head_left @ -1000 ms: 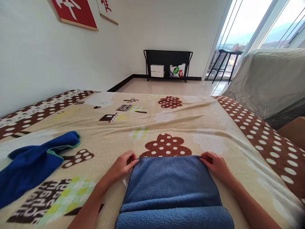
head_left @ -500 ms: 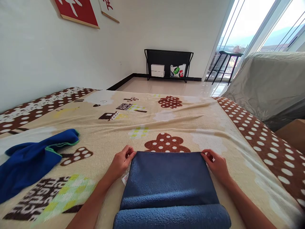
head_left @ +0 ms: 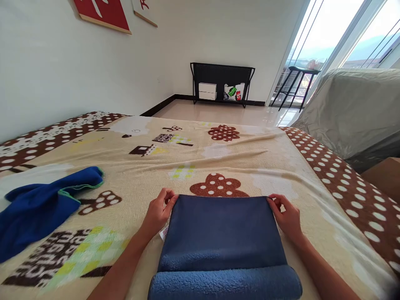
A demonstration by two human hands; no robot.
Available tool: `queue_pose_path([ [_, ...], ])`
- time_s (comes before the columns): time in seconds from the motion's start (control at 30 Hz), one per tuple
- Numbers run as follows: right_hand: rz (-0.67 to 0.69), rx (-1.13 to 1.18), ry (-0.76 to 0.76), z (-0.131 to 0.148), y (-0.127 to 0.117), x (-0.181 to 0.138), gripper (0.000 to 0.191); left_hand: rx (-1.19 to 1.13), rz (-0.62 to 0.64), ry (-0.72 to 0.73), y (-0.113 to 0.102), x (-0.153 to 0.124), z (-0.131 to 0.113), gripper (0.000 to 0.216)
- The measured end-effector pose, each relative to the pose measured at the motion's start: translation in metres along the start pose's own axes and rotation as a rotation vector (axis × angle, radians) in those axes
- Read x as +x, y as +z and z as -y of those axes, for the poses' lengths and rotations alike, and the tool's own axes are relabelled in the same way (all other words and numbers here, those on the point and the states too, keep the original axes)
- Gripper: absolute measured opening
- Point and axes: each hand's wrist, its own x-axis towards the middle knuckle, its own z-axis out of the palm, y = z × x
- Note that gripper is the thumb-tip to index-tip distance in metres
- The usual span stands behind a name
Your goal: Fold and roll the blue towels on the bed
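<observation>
A dark blue towel [head_left: 223, 229] lies in front of me on a patterned blanket, its near part doubled over into a thick fold [head_left: 225, 284]. My left hand [head_left: 160, 211] pinches the far left corner between thumb and fingers. At the far right corner, my right hand [head_left: 286, 216] grips the cloth in the same way. The far edge is stretched nearly straight between both hands. A small white label [head_left: 163, 232] sticks out beside the towel's left edge, below my left hand.
The cream blanket [head_left: 150, 175] with brown dotted borders covers the bed. A crumpled bright blue cloth [head_left: 40, 208] with green edging lies at left. Beyond the bed stand a black rack [head_left: 222, 75] and a stool [head_left: 295, 85]. Plastic-covered furniture [head_left: 359, 108] and a cardboard box [head_left: 383, 177] are at right.
My right hand has shifted slightly right with its corner, and the towel's far edge has moved a little away from me. Both pinches remain; the view has shifted slightly.
</observation>
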Motion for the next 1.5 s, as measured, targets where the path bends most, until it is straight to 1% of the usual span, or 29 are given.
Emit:
queue_pose_path([
  [0.1, -0.031, -0.009, 0.009, 0.0, 0.0, -0.002, 0.034, 0.013, -0.024, 0.002, 0.0, -0.001, 0.001, 0.026],
  [0.2, -0.018, -0.027, 0.011, -0.002, 0.001, -0.001, 0.035, 0.038, -0.023, 0.005, 0.001, -0.001, 0.003, 0.026],
  [0.27, 0.033, -0.042, -0.001, -0.004, 0.003, 0.001, 0.035, 0.069, 0.001, 0.013, 0.003, 0.0, 0.005, 0.025],
  [0.4, 0.189, -0.083, -0.044, -0.012, 0.009, 0.007, 0.035, 0.15, 0.073, 0.051, 0.01, 0.006, 0.011, 0.024],
  [0.53, 0.257, -0.123, -0.054, -0.018, 0.012, 0.009, 0.039, 0.225, 0.103, 0.067, 0.016, 0.01, 0.016, 0.022],
  [0.7, 0.276, -0.142, -0.053, -0.019, 0.013, 0.009, 0.04, 0.279, 0.091, 0.043, 0.019, 0.009, 0.02, 0.019],
  [0.83, 0.264, -0.136, -0.05, -0.019, 0.013, 0.009, 0.04, 0.283, 0.077, 0.035, 0.016, 0.009, 0.021, 0.018],
  [0.9, 0.24, -0.129, -0.045, -0.016, 0.01, 0.01, 0.041, 0.275, 0.062, 0.047, 0.011, 0.007, 0.015, 0.019],
  [0.97, 0.216, -0.114, -0.052, -0.007, 0.004, 0.009, 0.042, 0.251, 0.068, 0.092, 0.004, 0.002, 0.001, 0.023],
  [1.0, 0.214, -0.102, -0.067, 0.0, 0.0, 0.007, 0.043, 0.223, 0.11, 0.132, 0.0, -0.001, -0.01, 0.026],
  [1.03, 0.224, -0.084, -0.091, 0.009, -0.003, 0.004, 0.042, 0.185, 0.186, 0.182, -0.003, -0.005, -0.021, 0.03],
  [1.07, 0.267, -0.064, -0.131, 0.019, -0.006, 0.0, 0.04, 0.144, 0.289, 0.239, -0.005, -0.01, -0.033, 0.039],
  [1.1, 0.347, -0.041, -0.19, 0.03, -0.008, -0.004, 0.042, 0.107, 0.408, 0.298, -0.005, -0.014, -0.044, 0.052],
  [1.13, 0.458, -0.021, -0.262, 0.041, -0.008, -0.008, 0.048, 0.081, 0.527, 0.354, -0.003, -0.018, -0.054, 0.067],
  [1.17, 0.585, -0.005, -0.339, 0.051, -0.007, -0.012, 0.061, 0.07, 0.629, 0.406, 0.001, -0.021, -0.061, 0.08],
  [1.2, 0.711, 0.005, -0.41, 0.06, -0.005, -0.016, 0.076, 0.079, 0.701, 0.451, 0.007, -0.023, -0.065, 0.09],
  [1.23, 0.815, 0.006, -0.466, 0.066, -0.002, -0.019, 0.089, 0.098, 0.748, 0.487, 0.013, -0.024, -0.067, 0.097],
  [1.27, 0.884, 0.0, -0.501, 0.07, 0.001, -0.021, 0.1, 0.124, 0.778, 0.514, 0.02, -0.025, -0.066, 0.102],
  [1.3, 0.914, -0.011, -0.515, 0.071, 0.005, -0.022, 0.105, 0.152, 0.79, 0.531, 0.026, -0.025, -0.064, 0.104],
  [1.33, 0.922, -0.025, -0.517, 0.071, 0.008, -0.023, 0.107, 0.182, 0.79, 0.536, 0.031, -0.025, -0.061, 0.104],
  [1.4, 0.904, -0.056, -0.513, 0.066, 0.011, -0.023, 0.1, 0.232, 0.763, 0.532, 0.036, -0.024, -0.054, 0.098],
  [1.5, 0.817, -0.121, -0.494, 0.054, 0.011, -0.021, 0.076, 0.289, 0.672, 0.509, 0.035, -0.021, -0.042, 0.08],
])
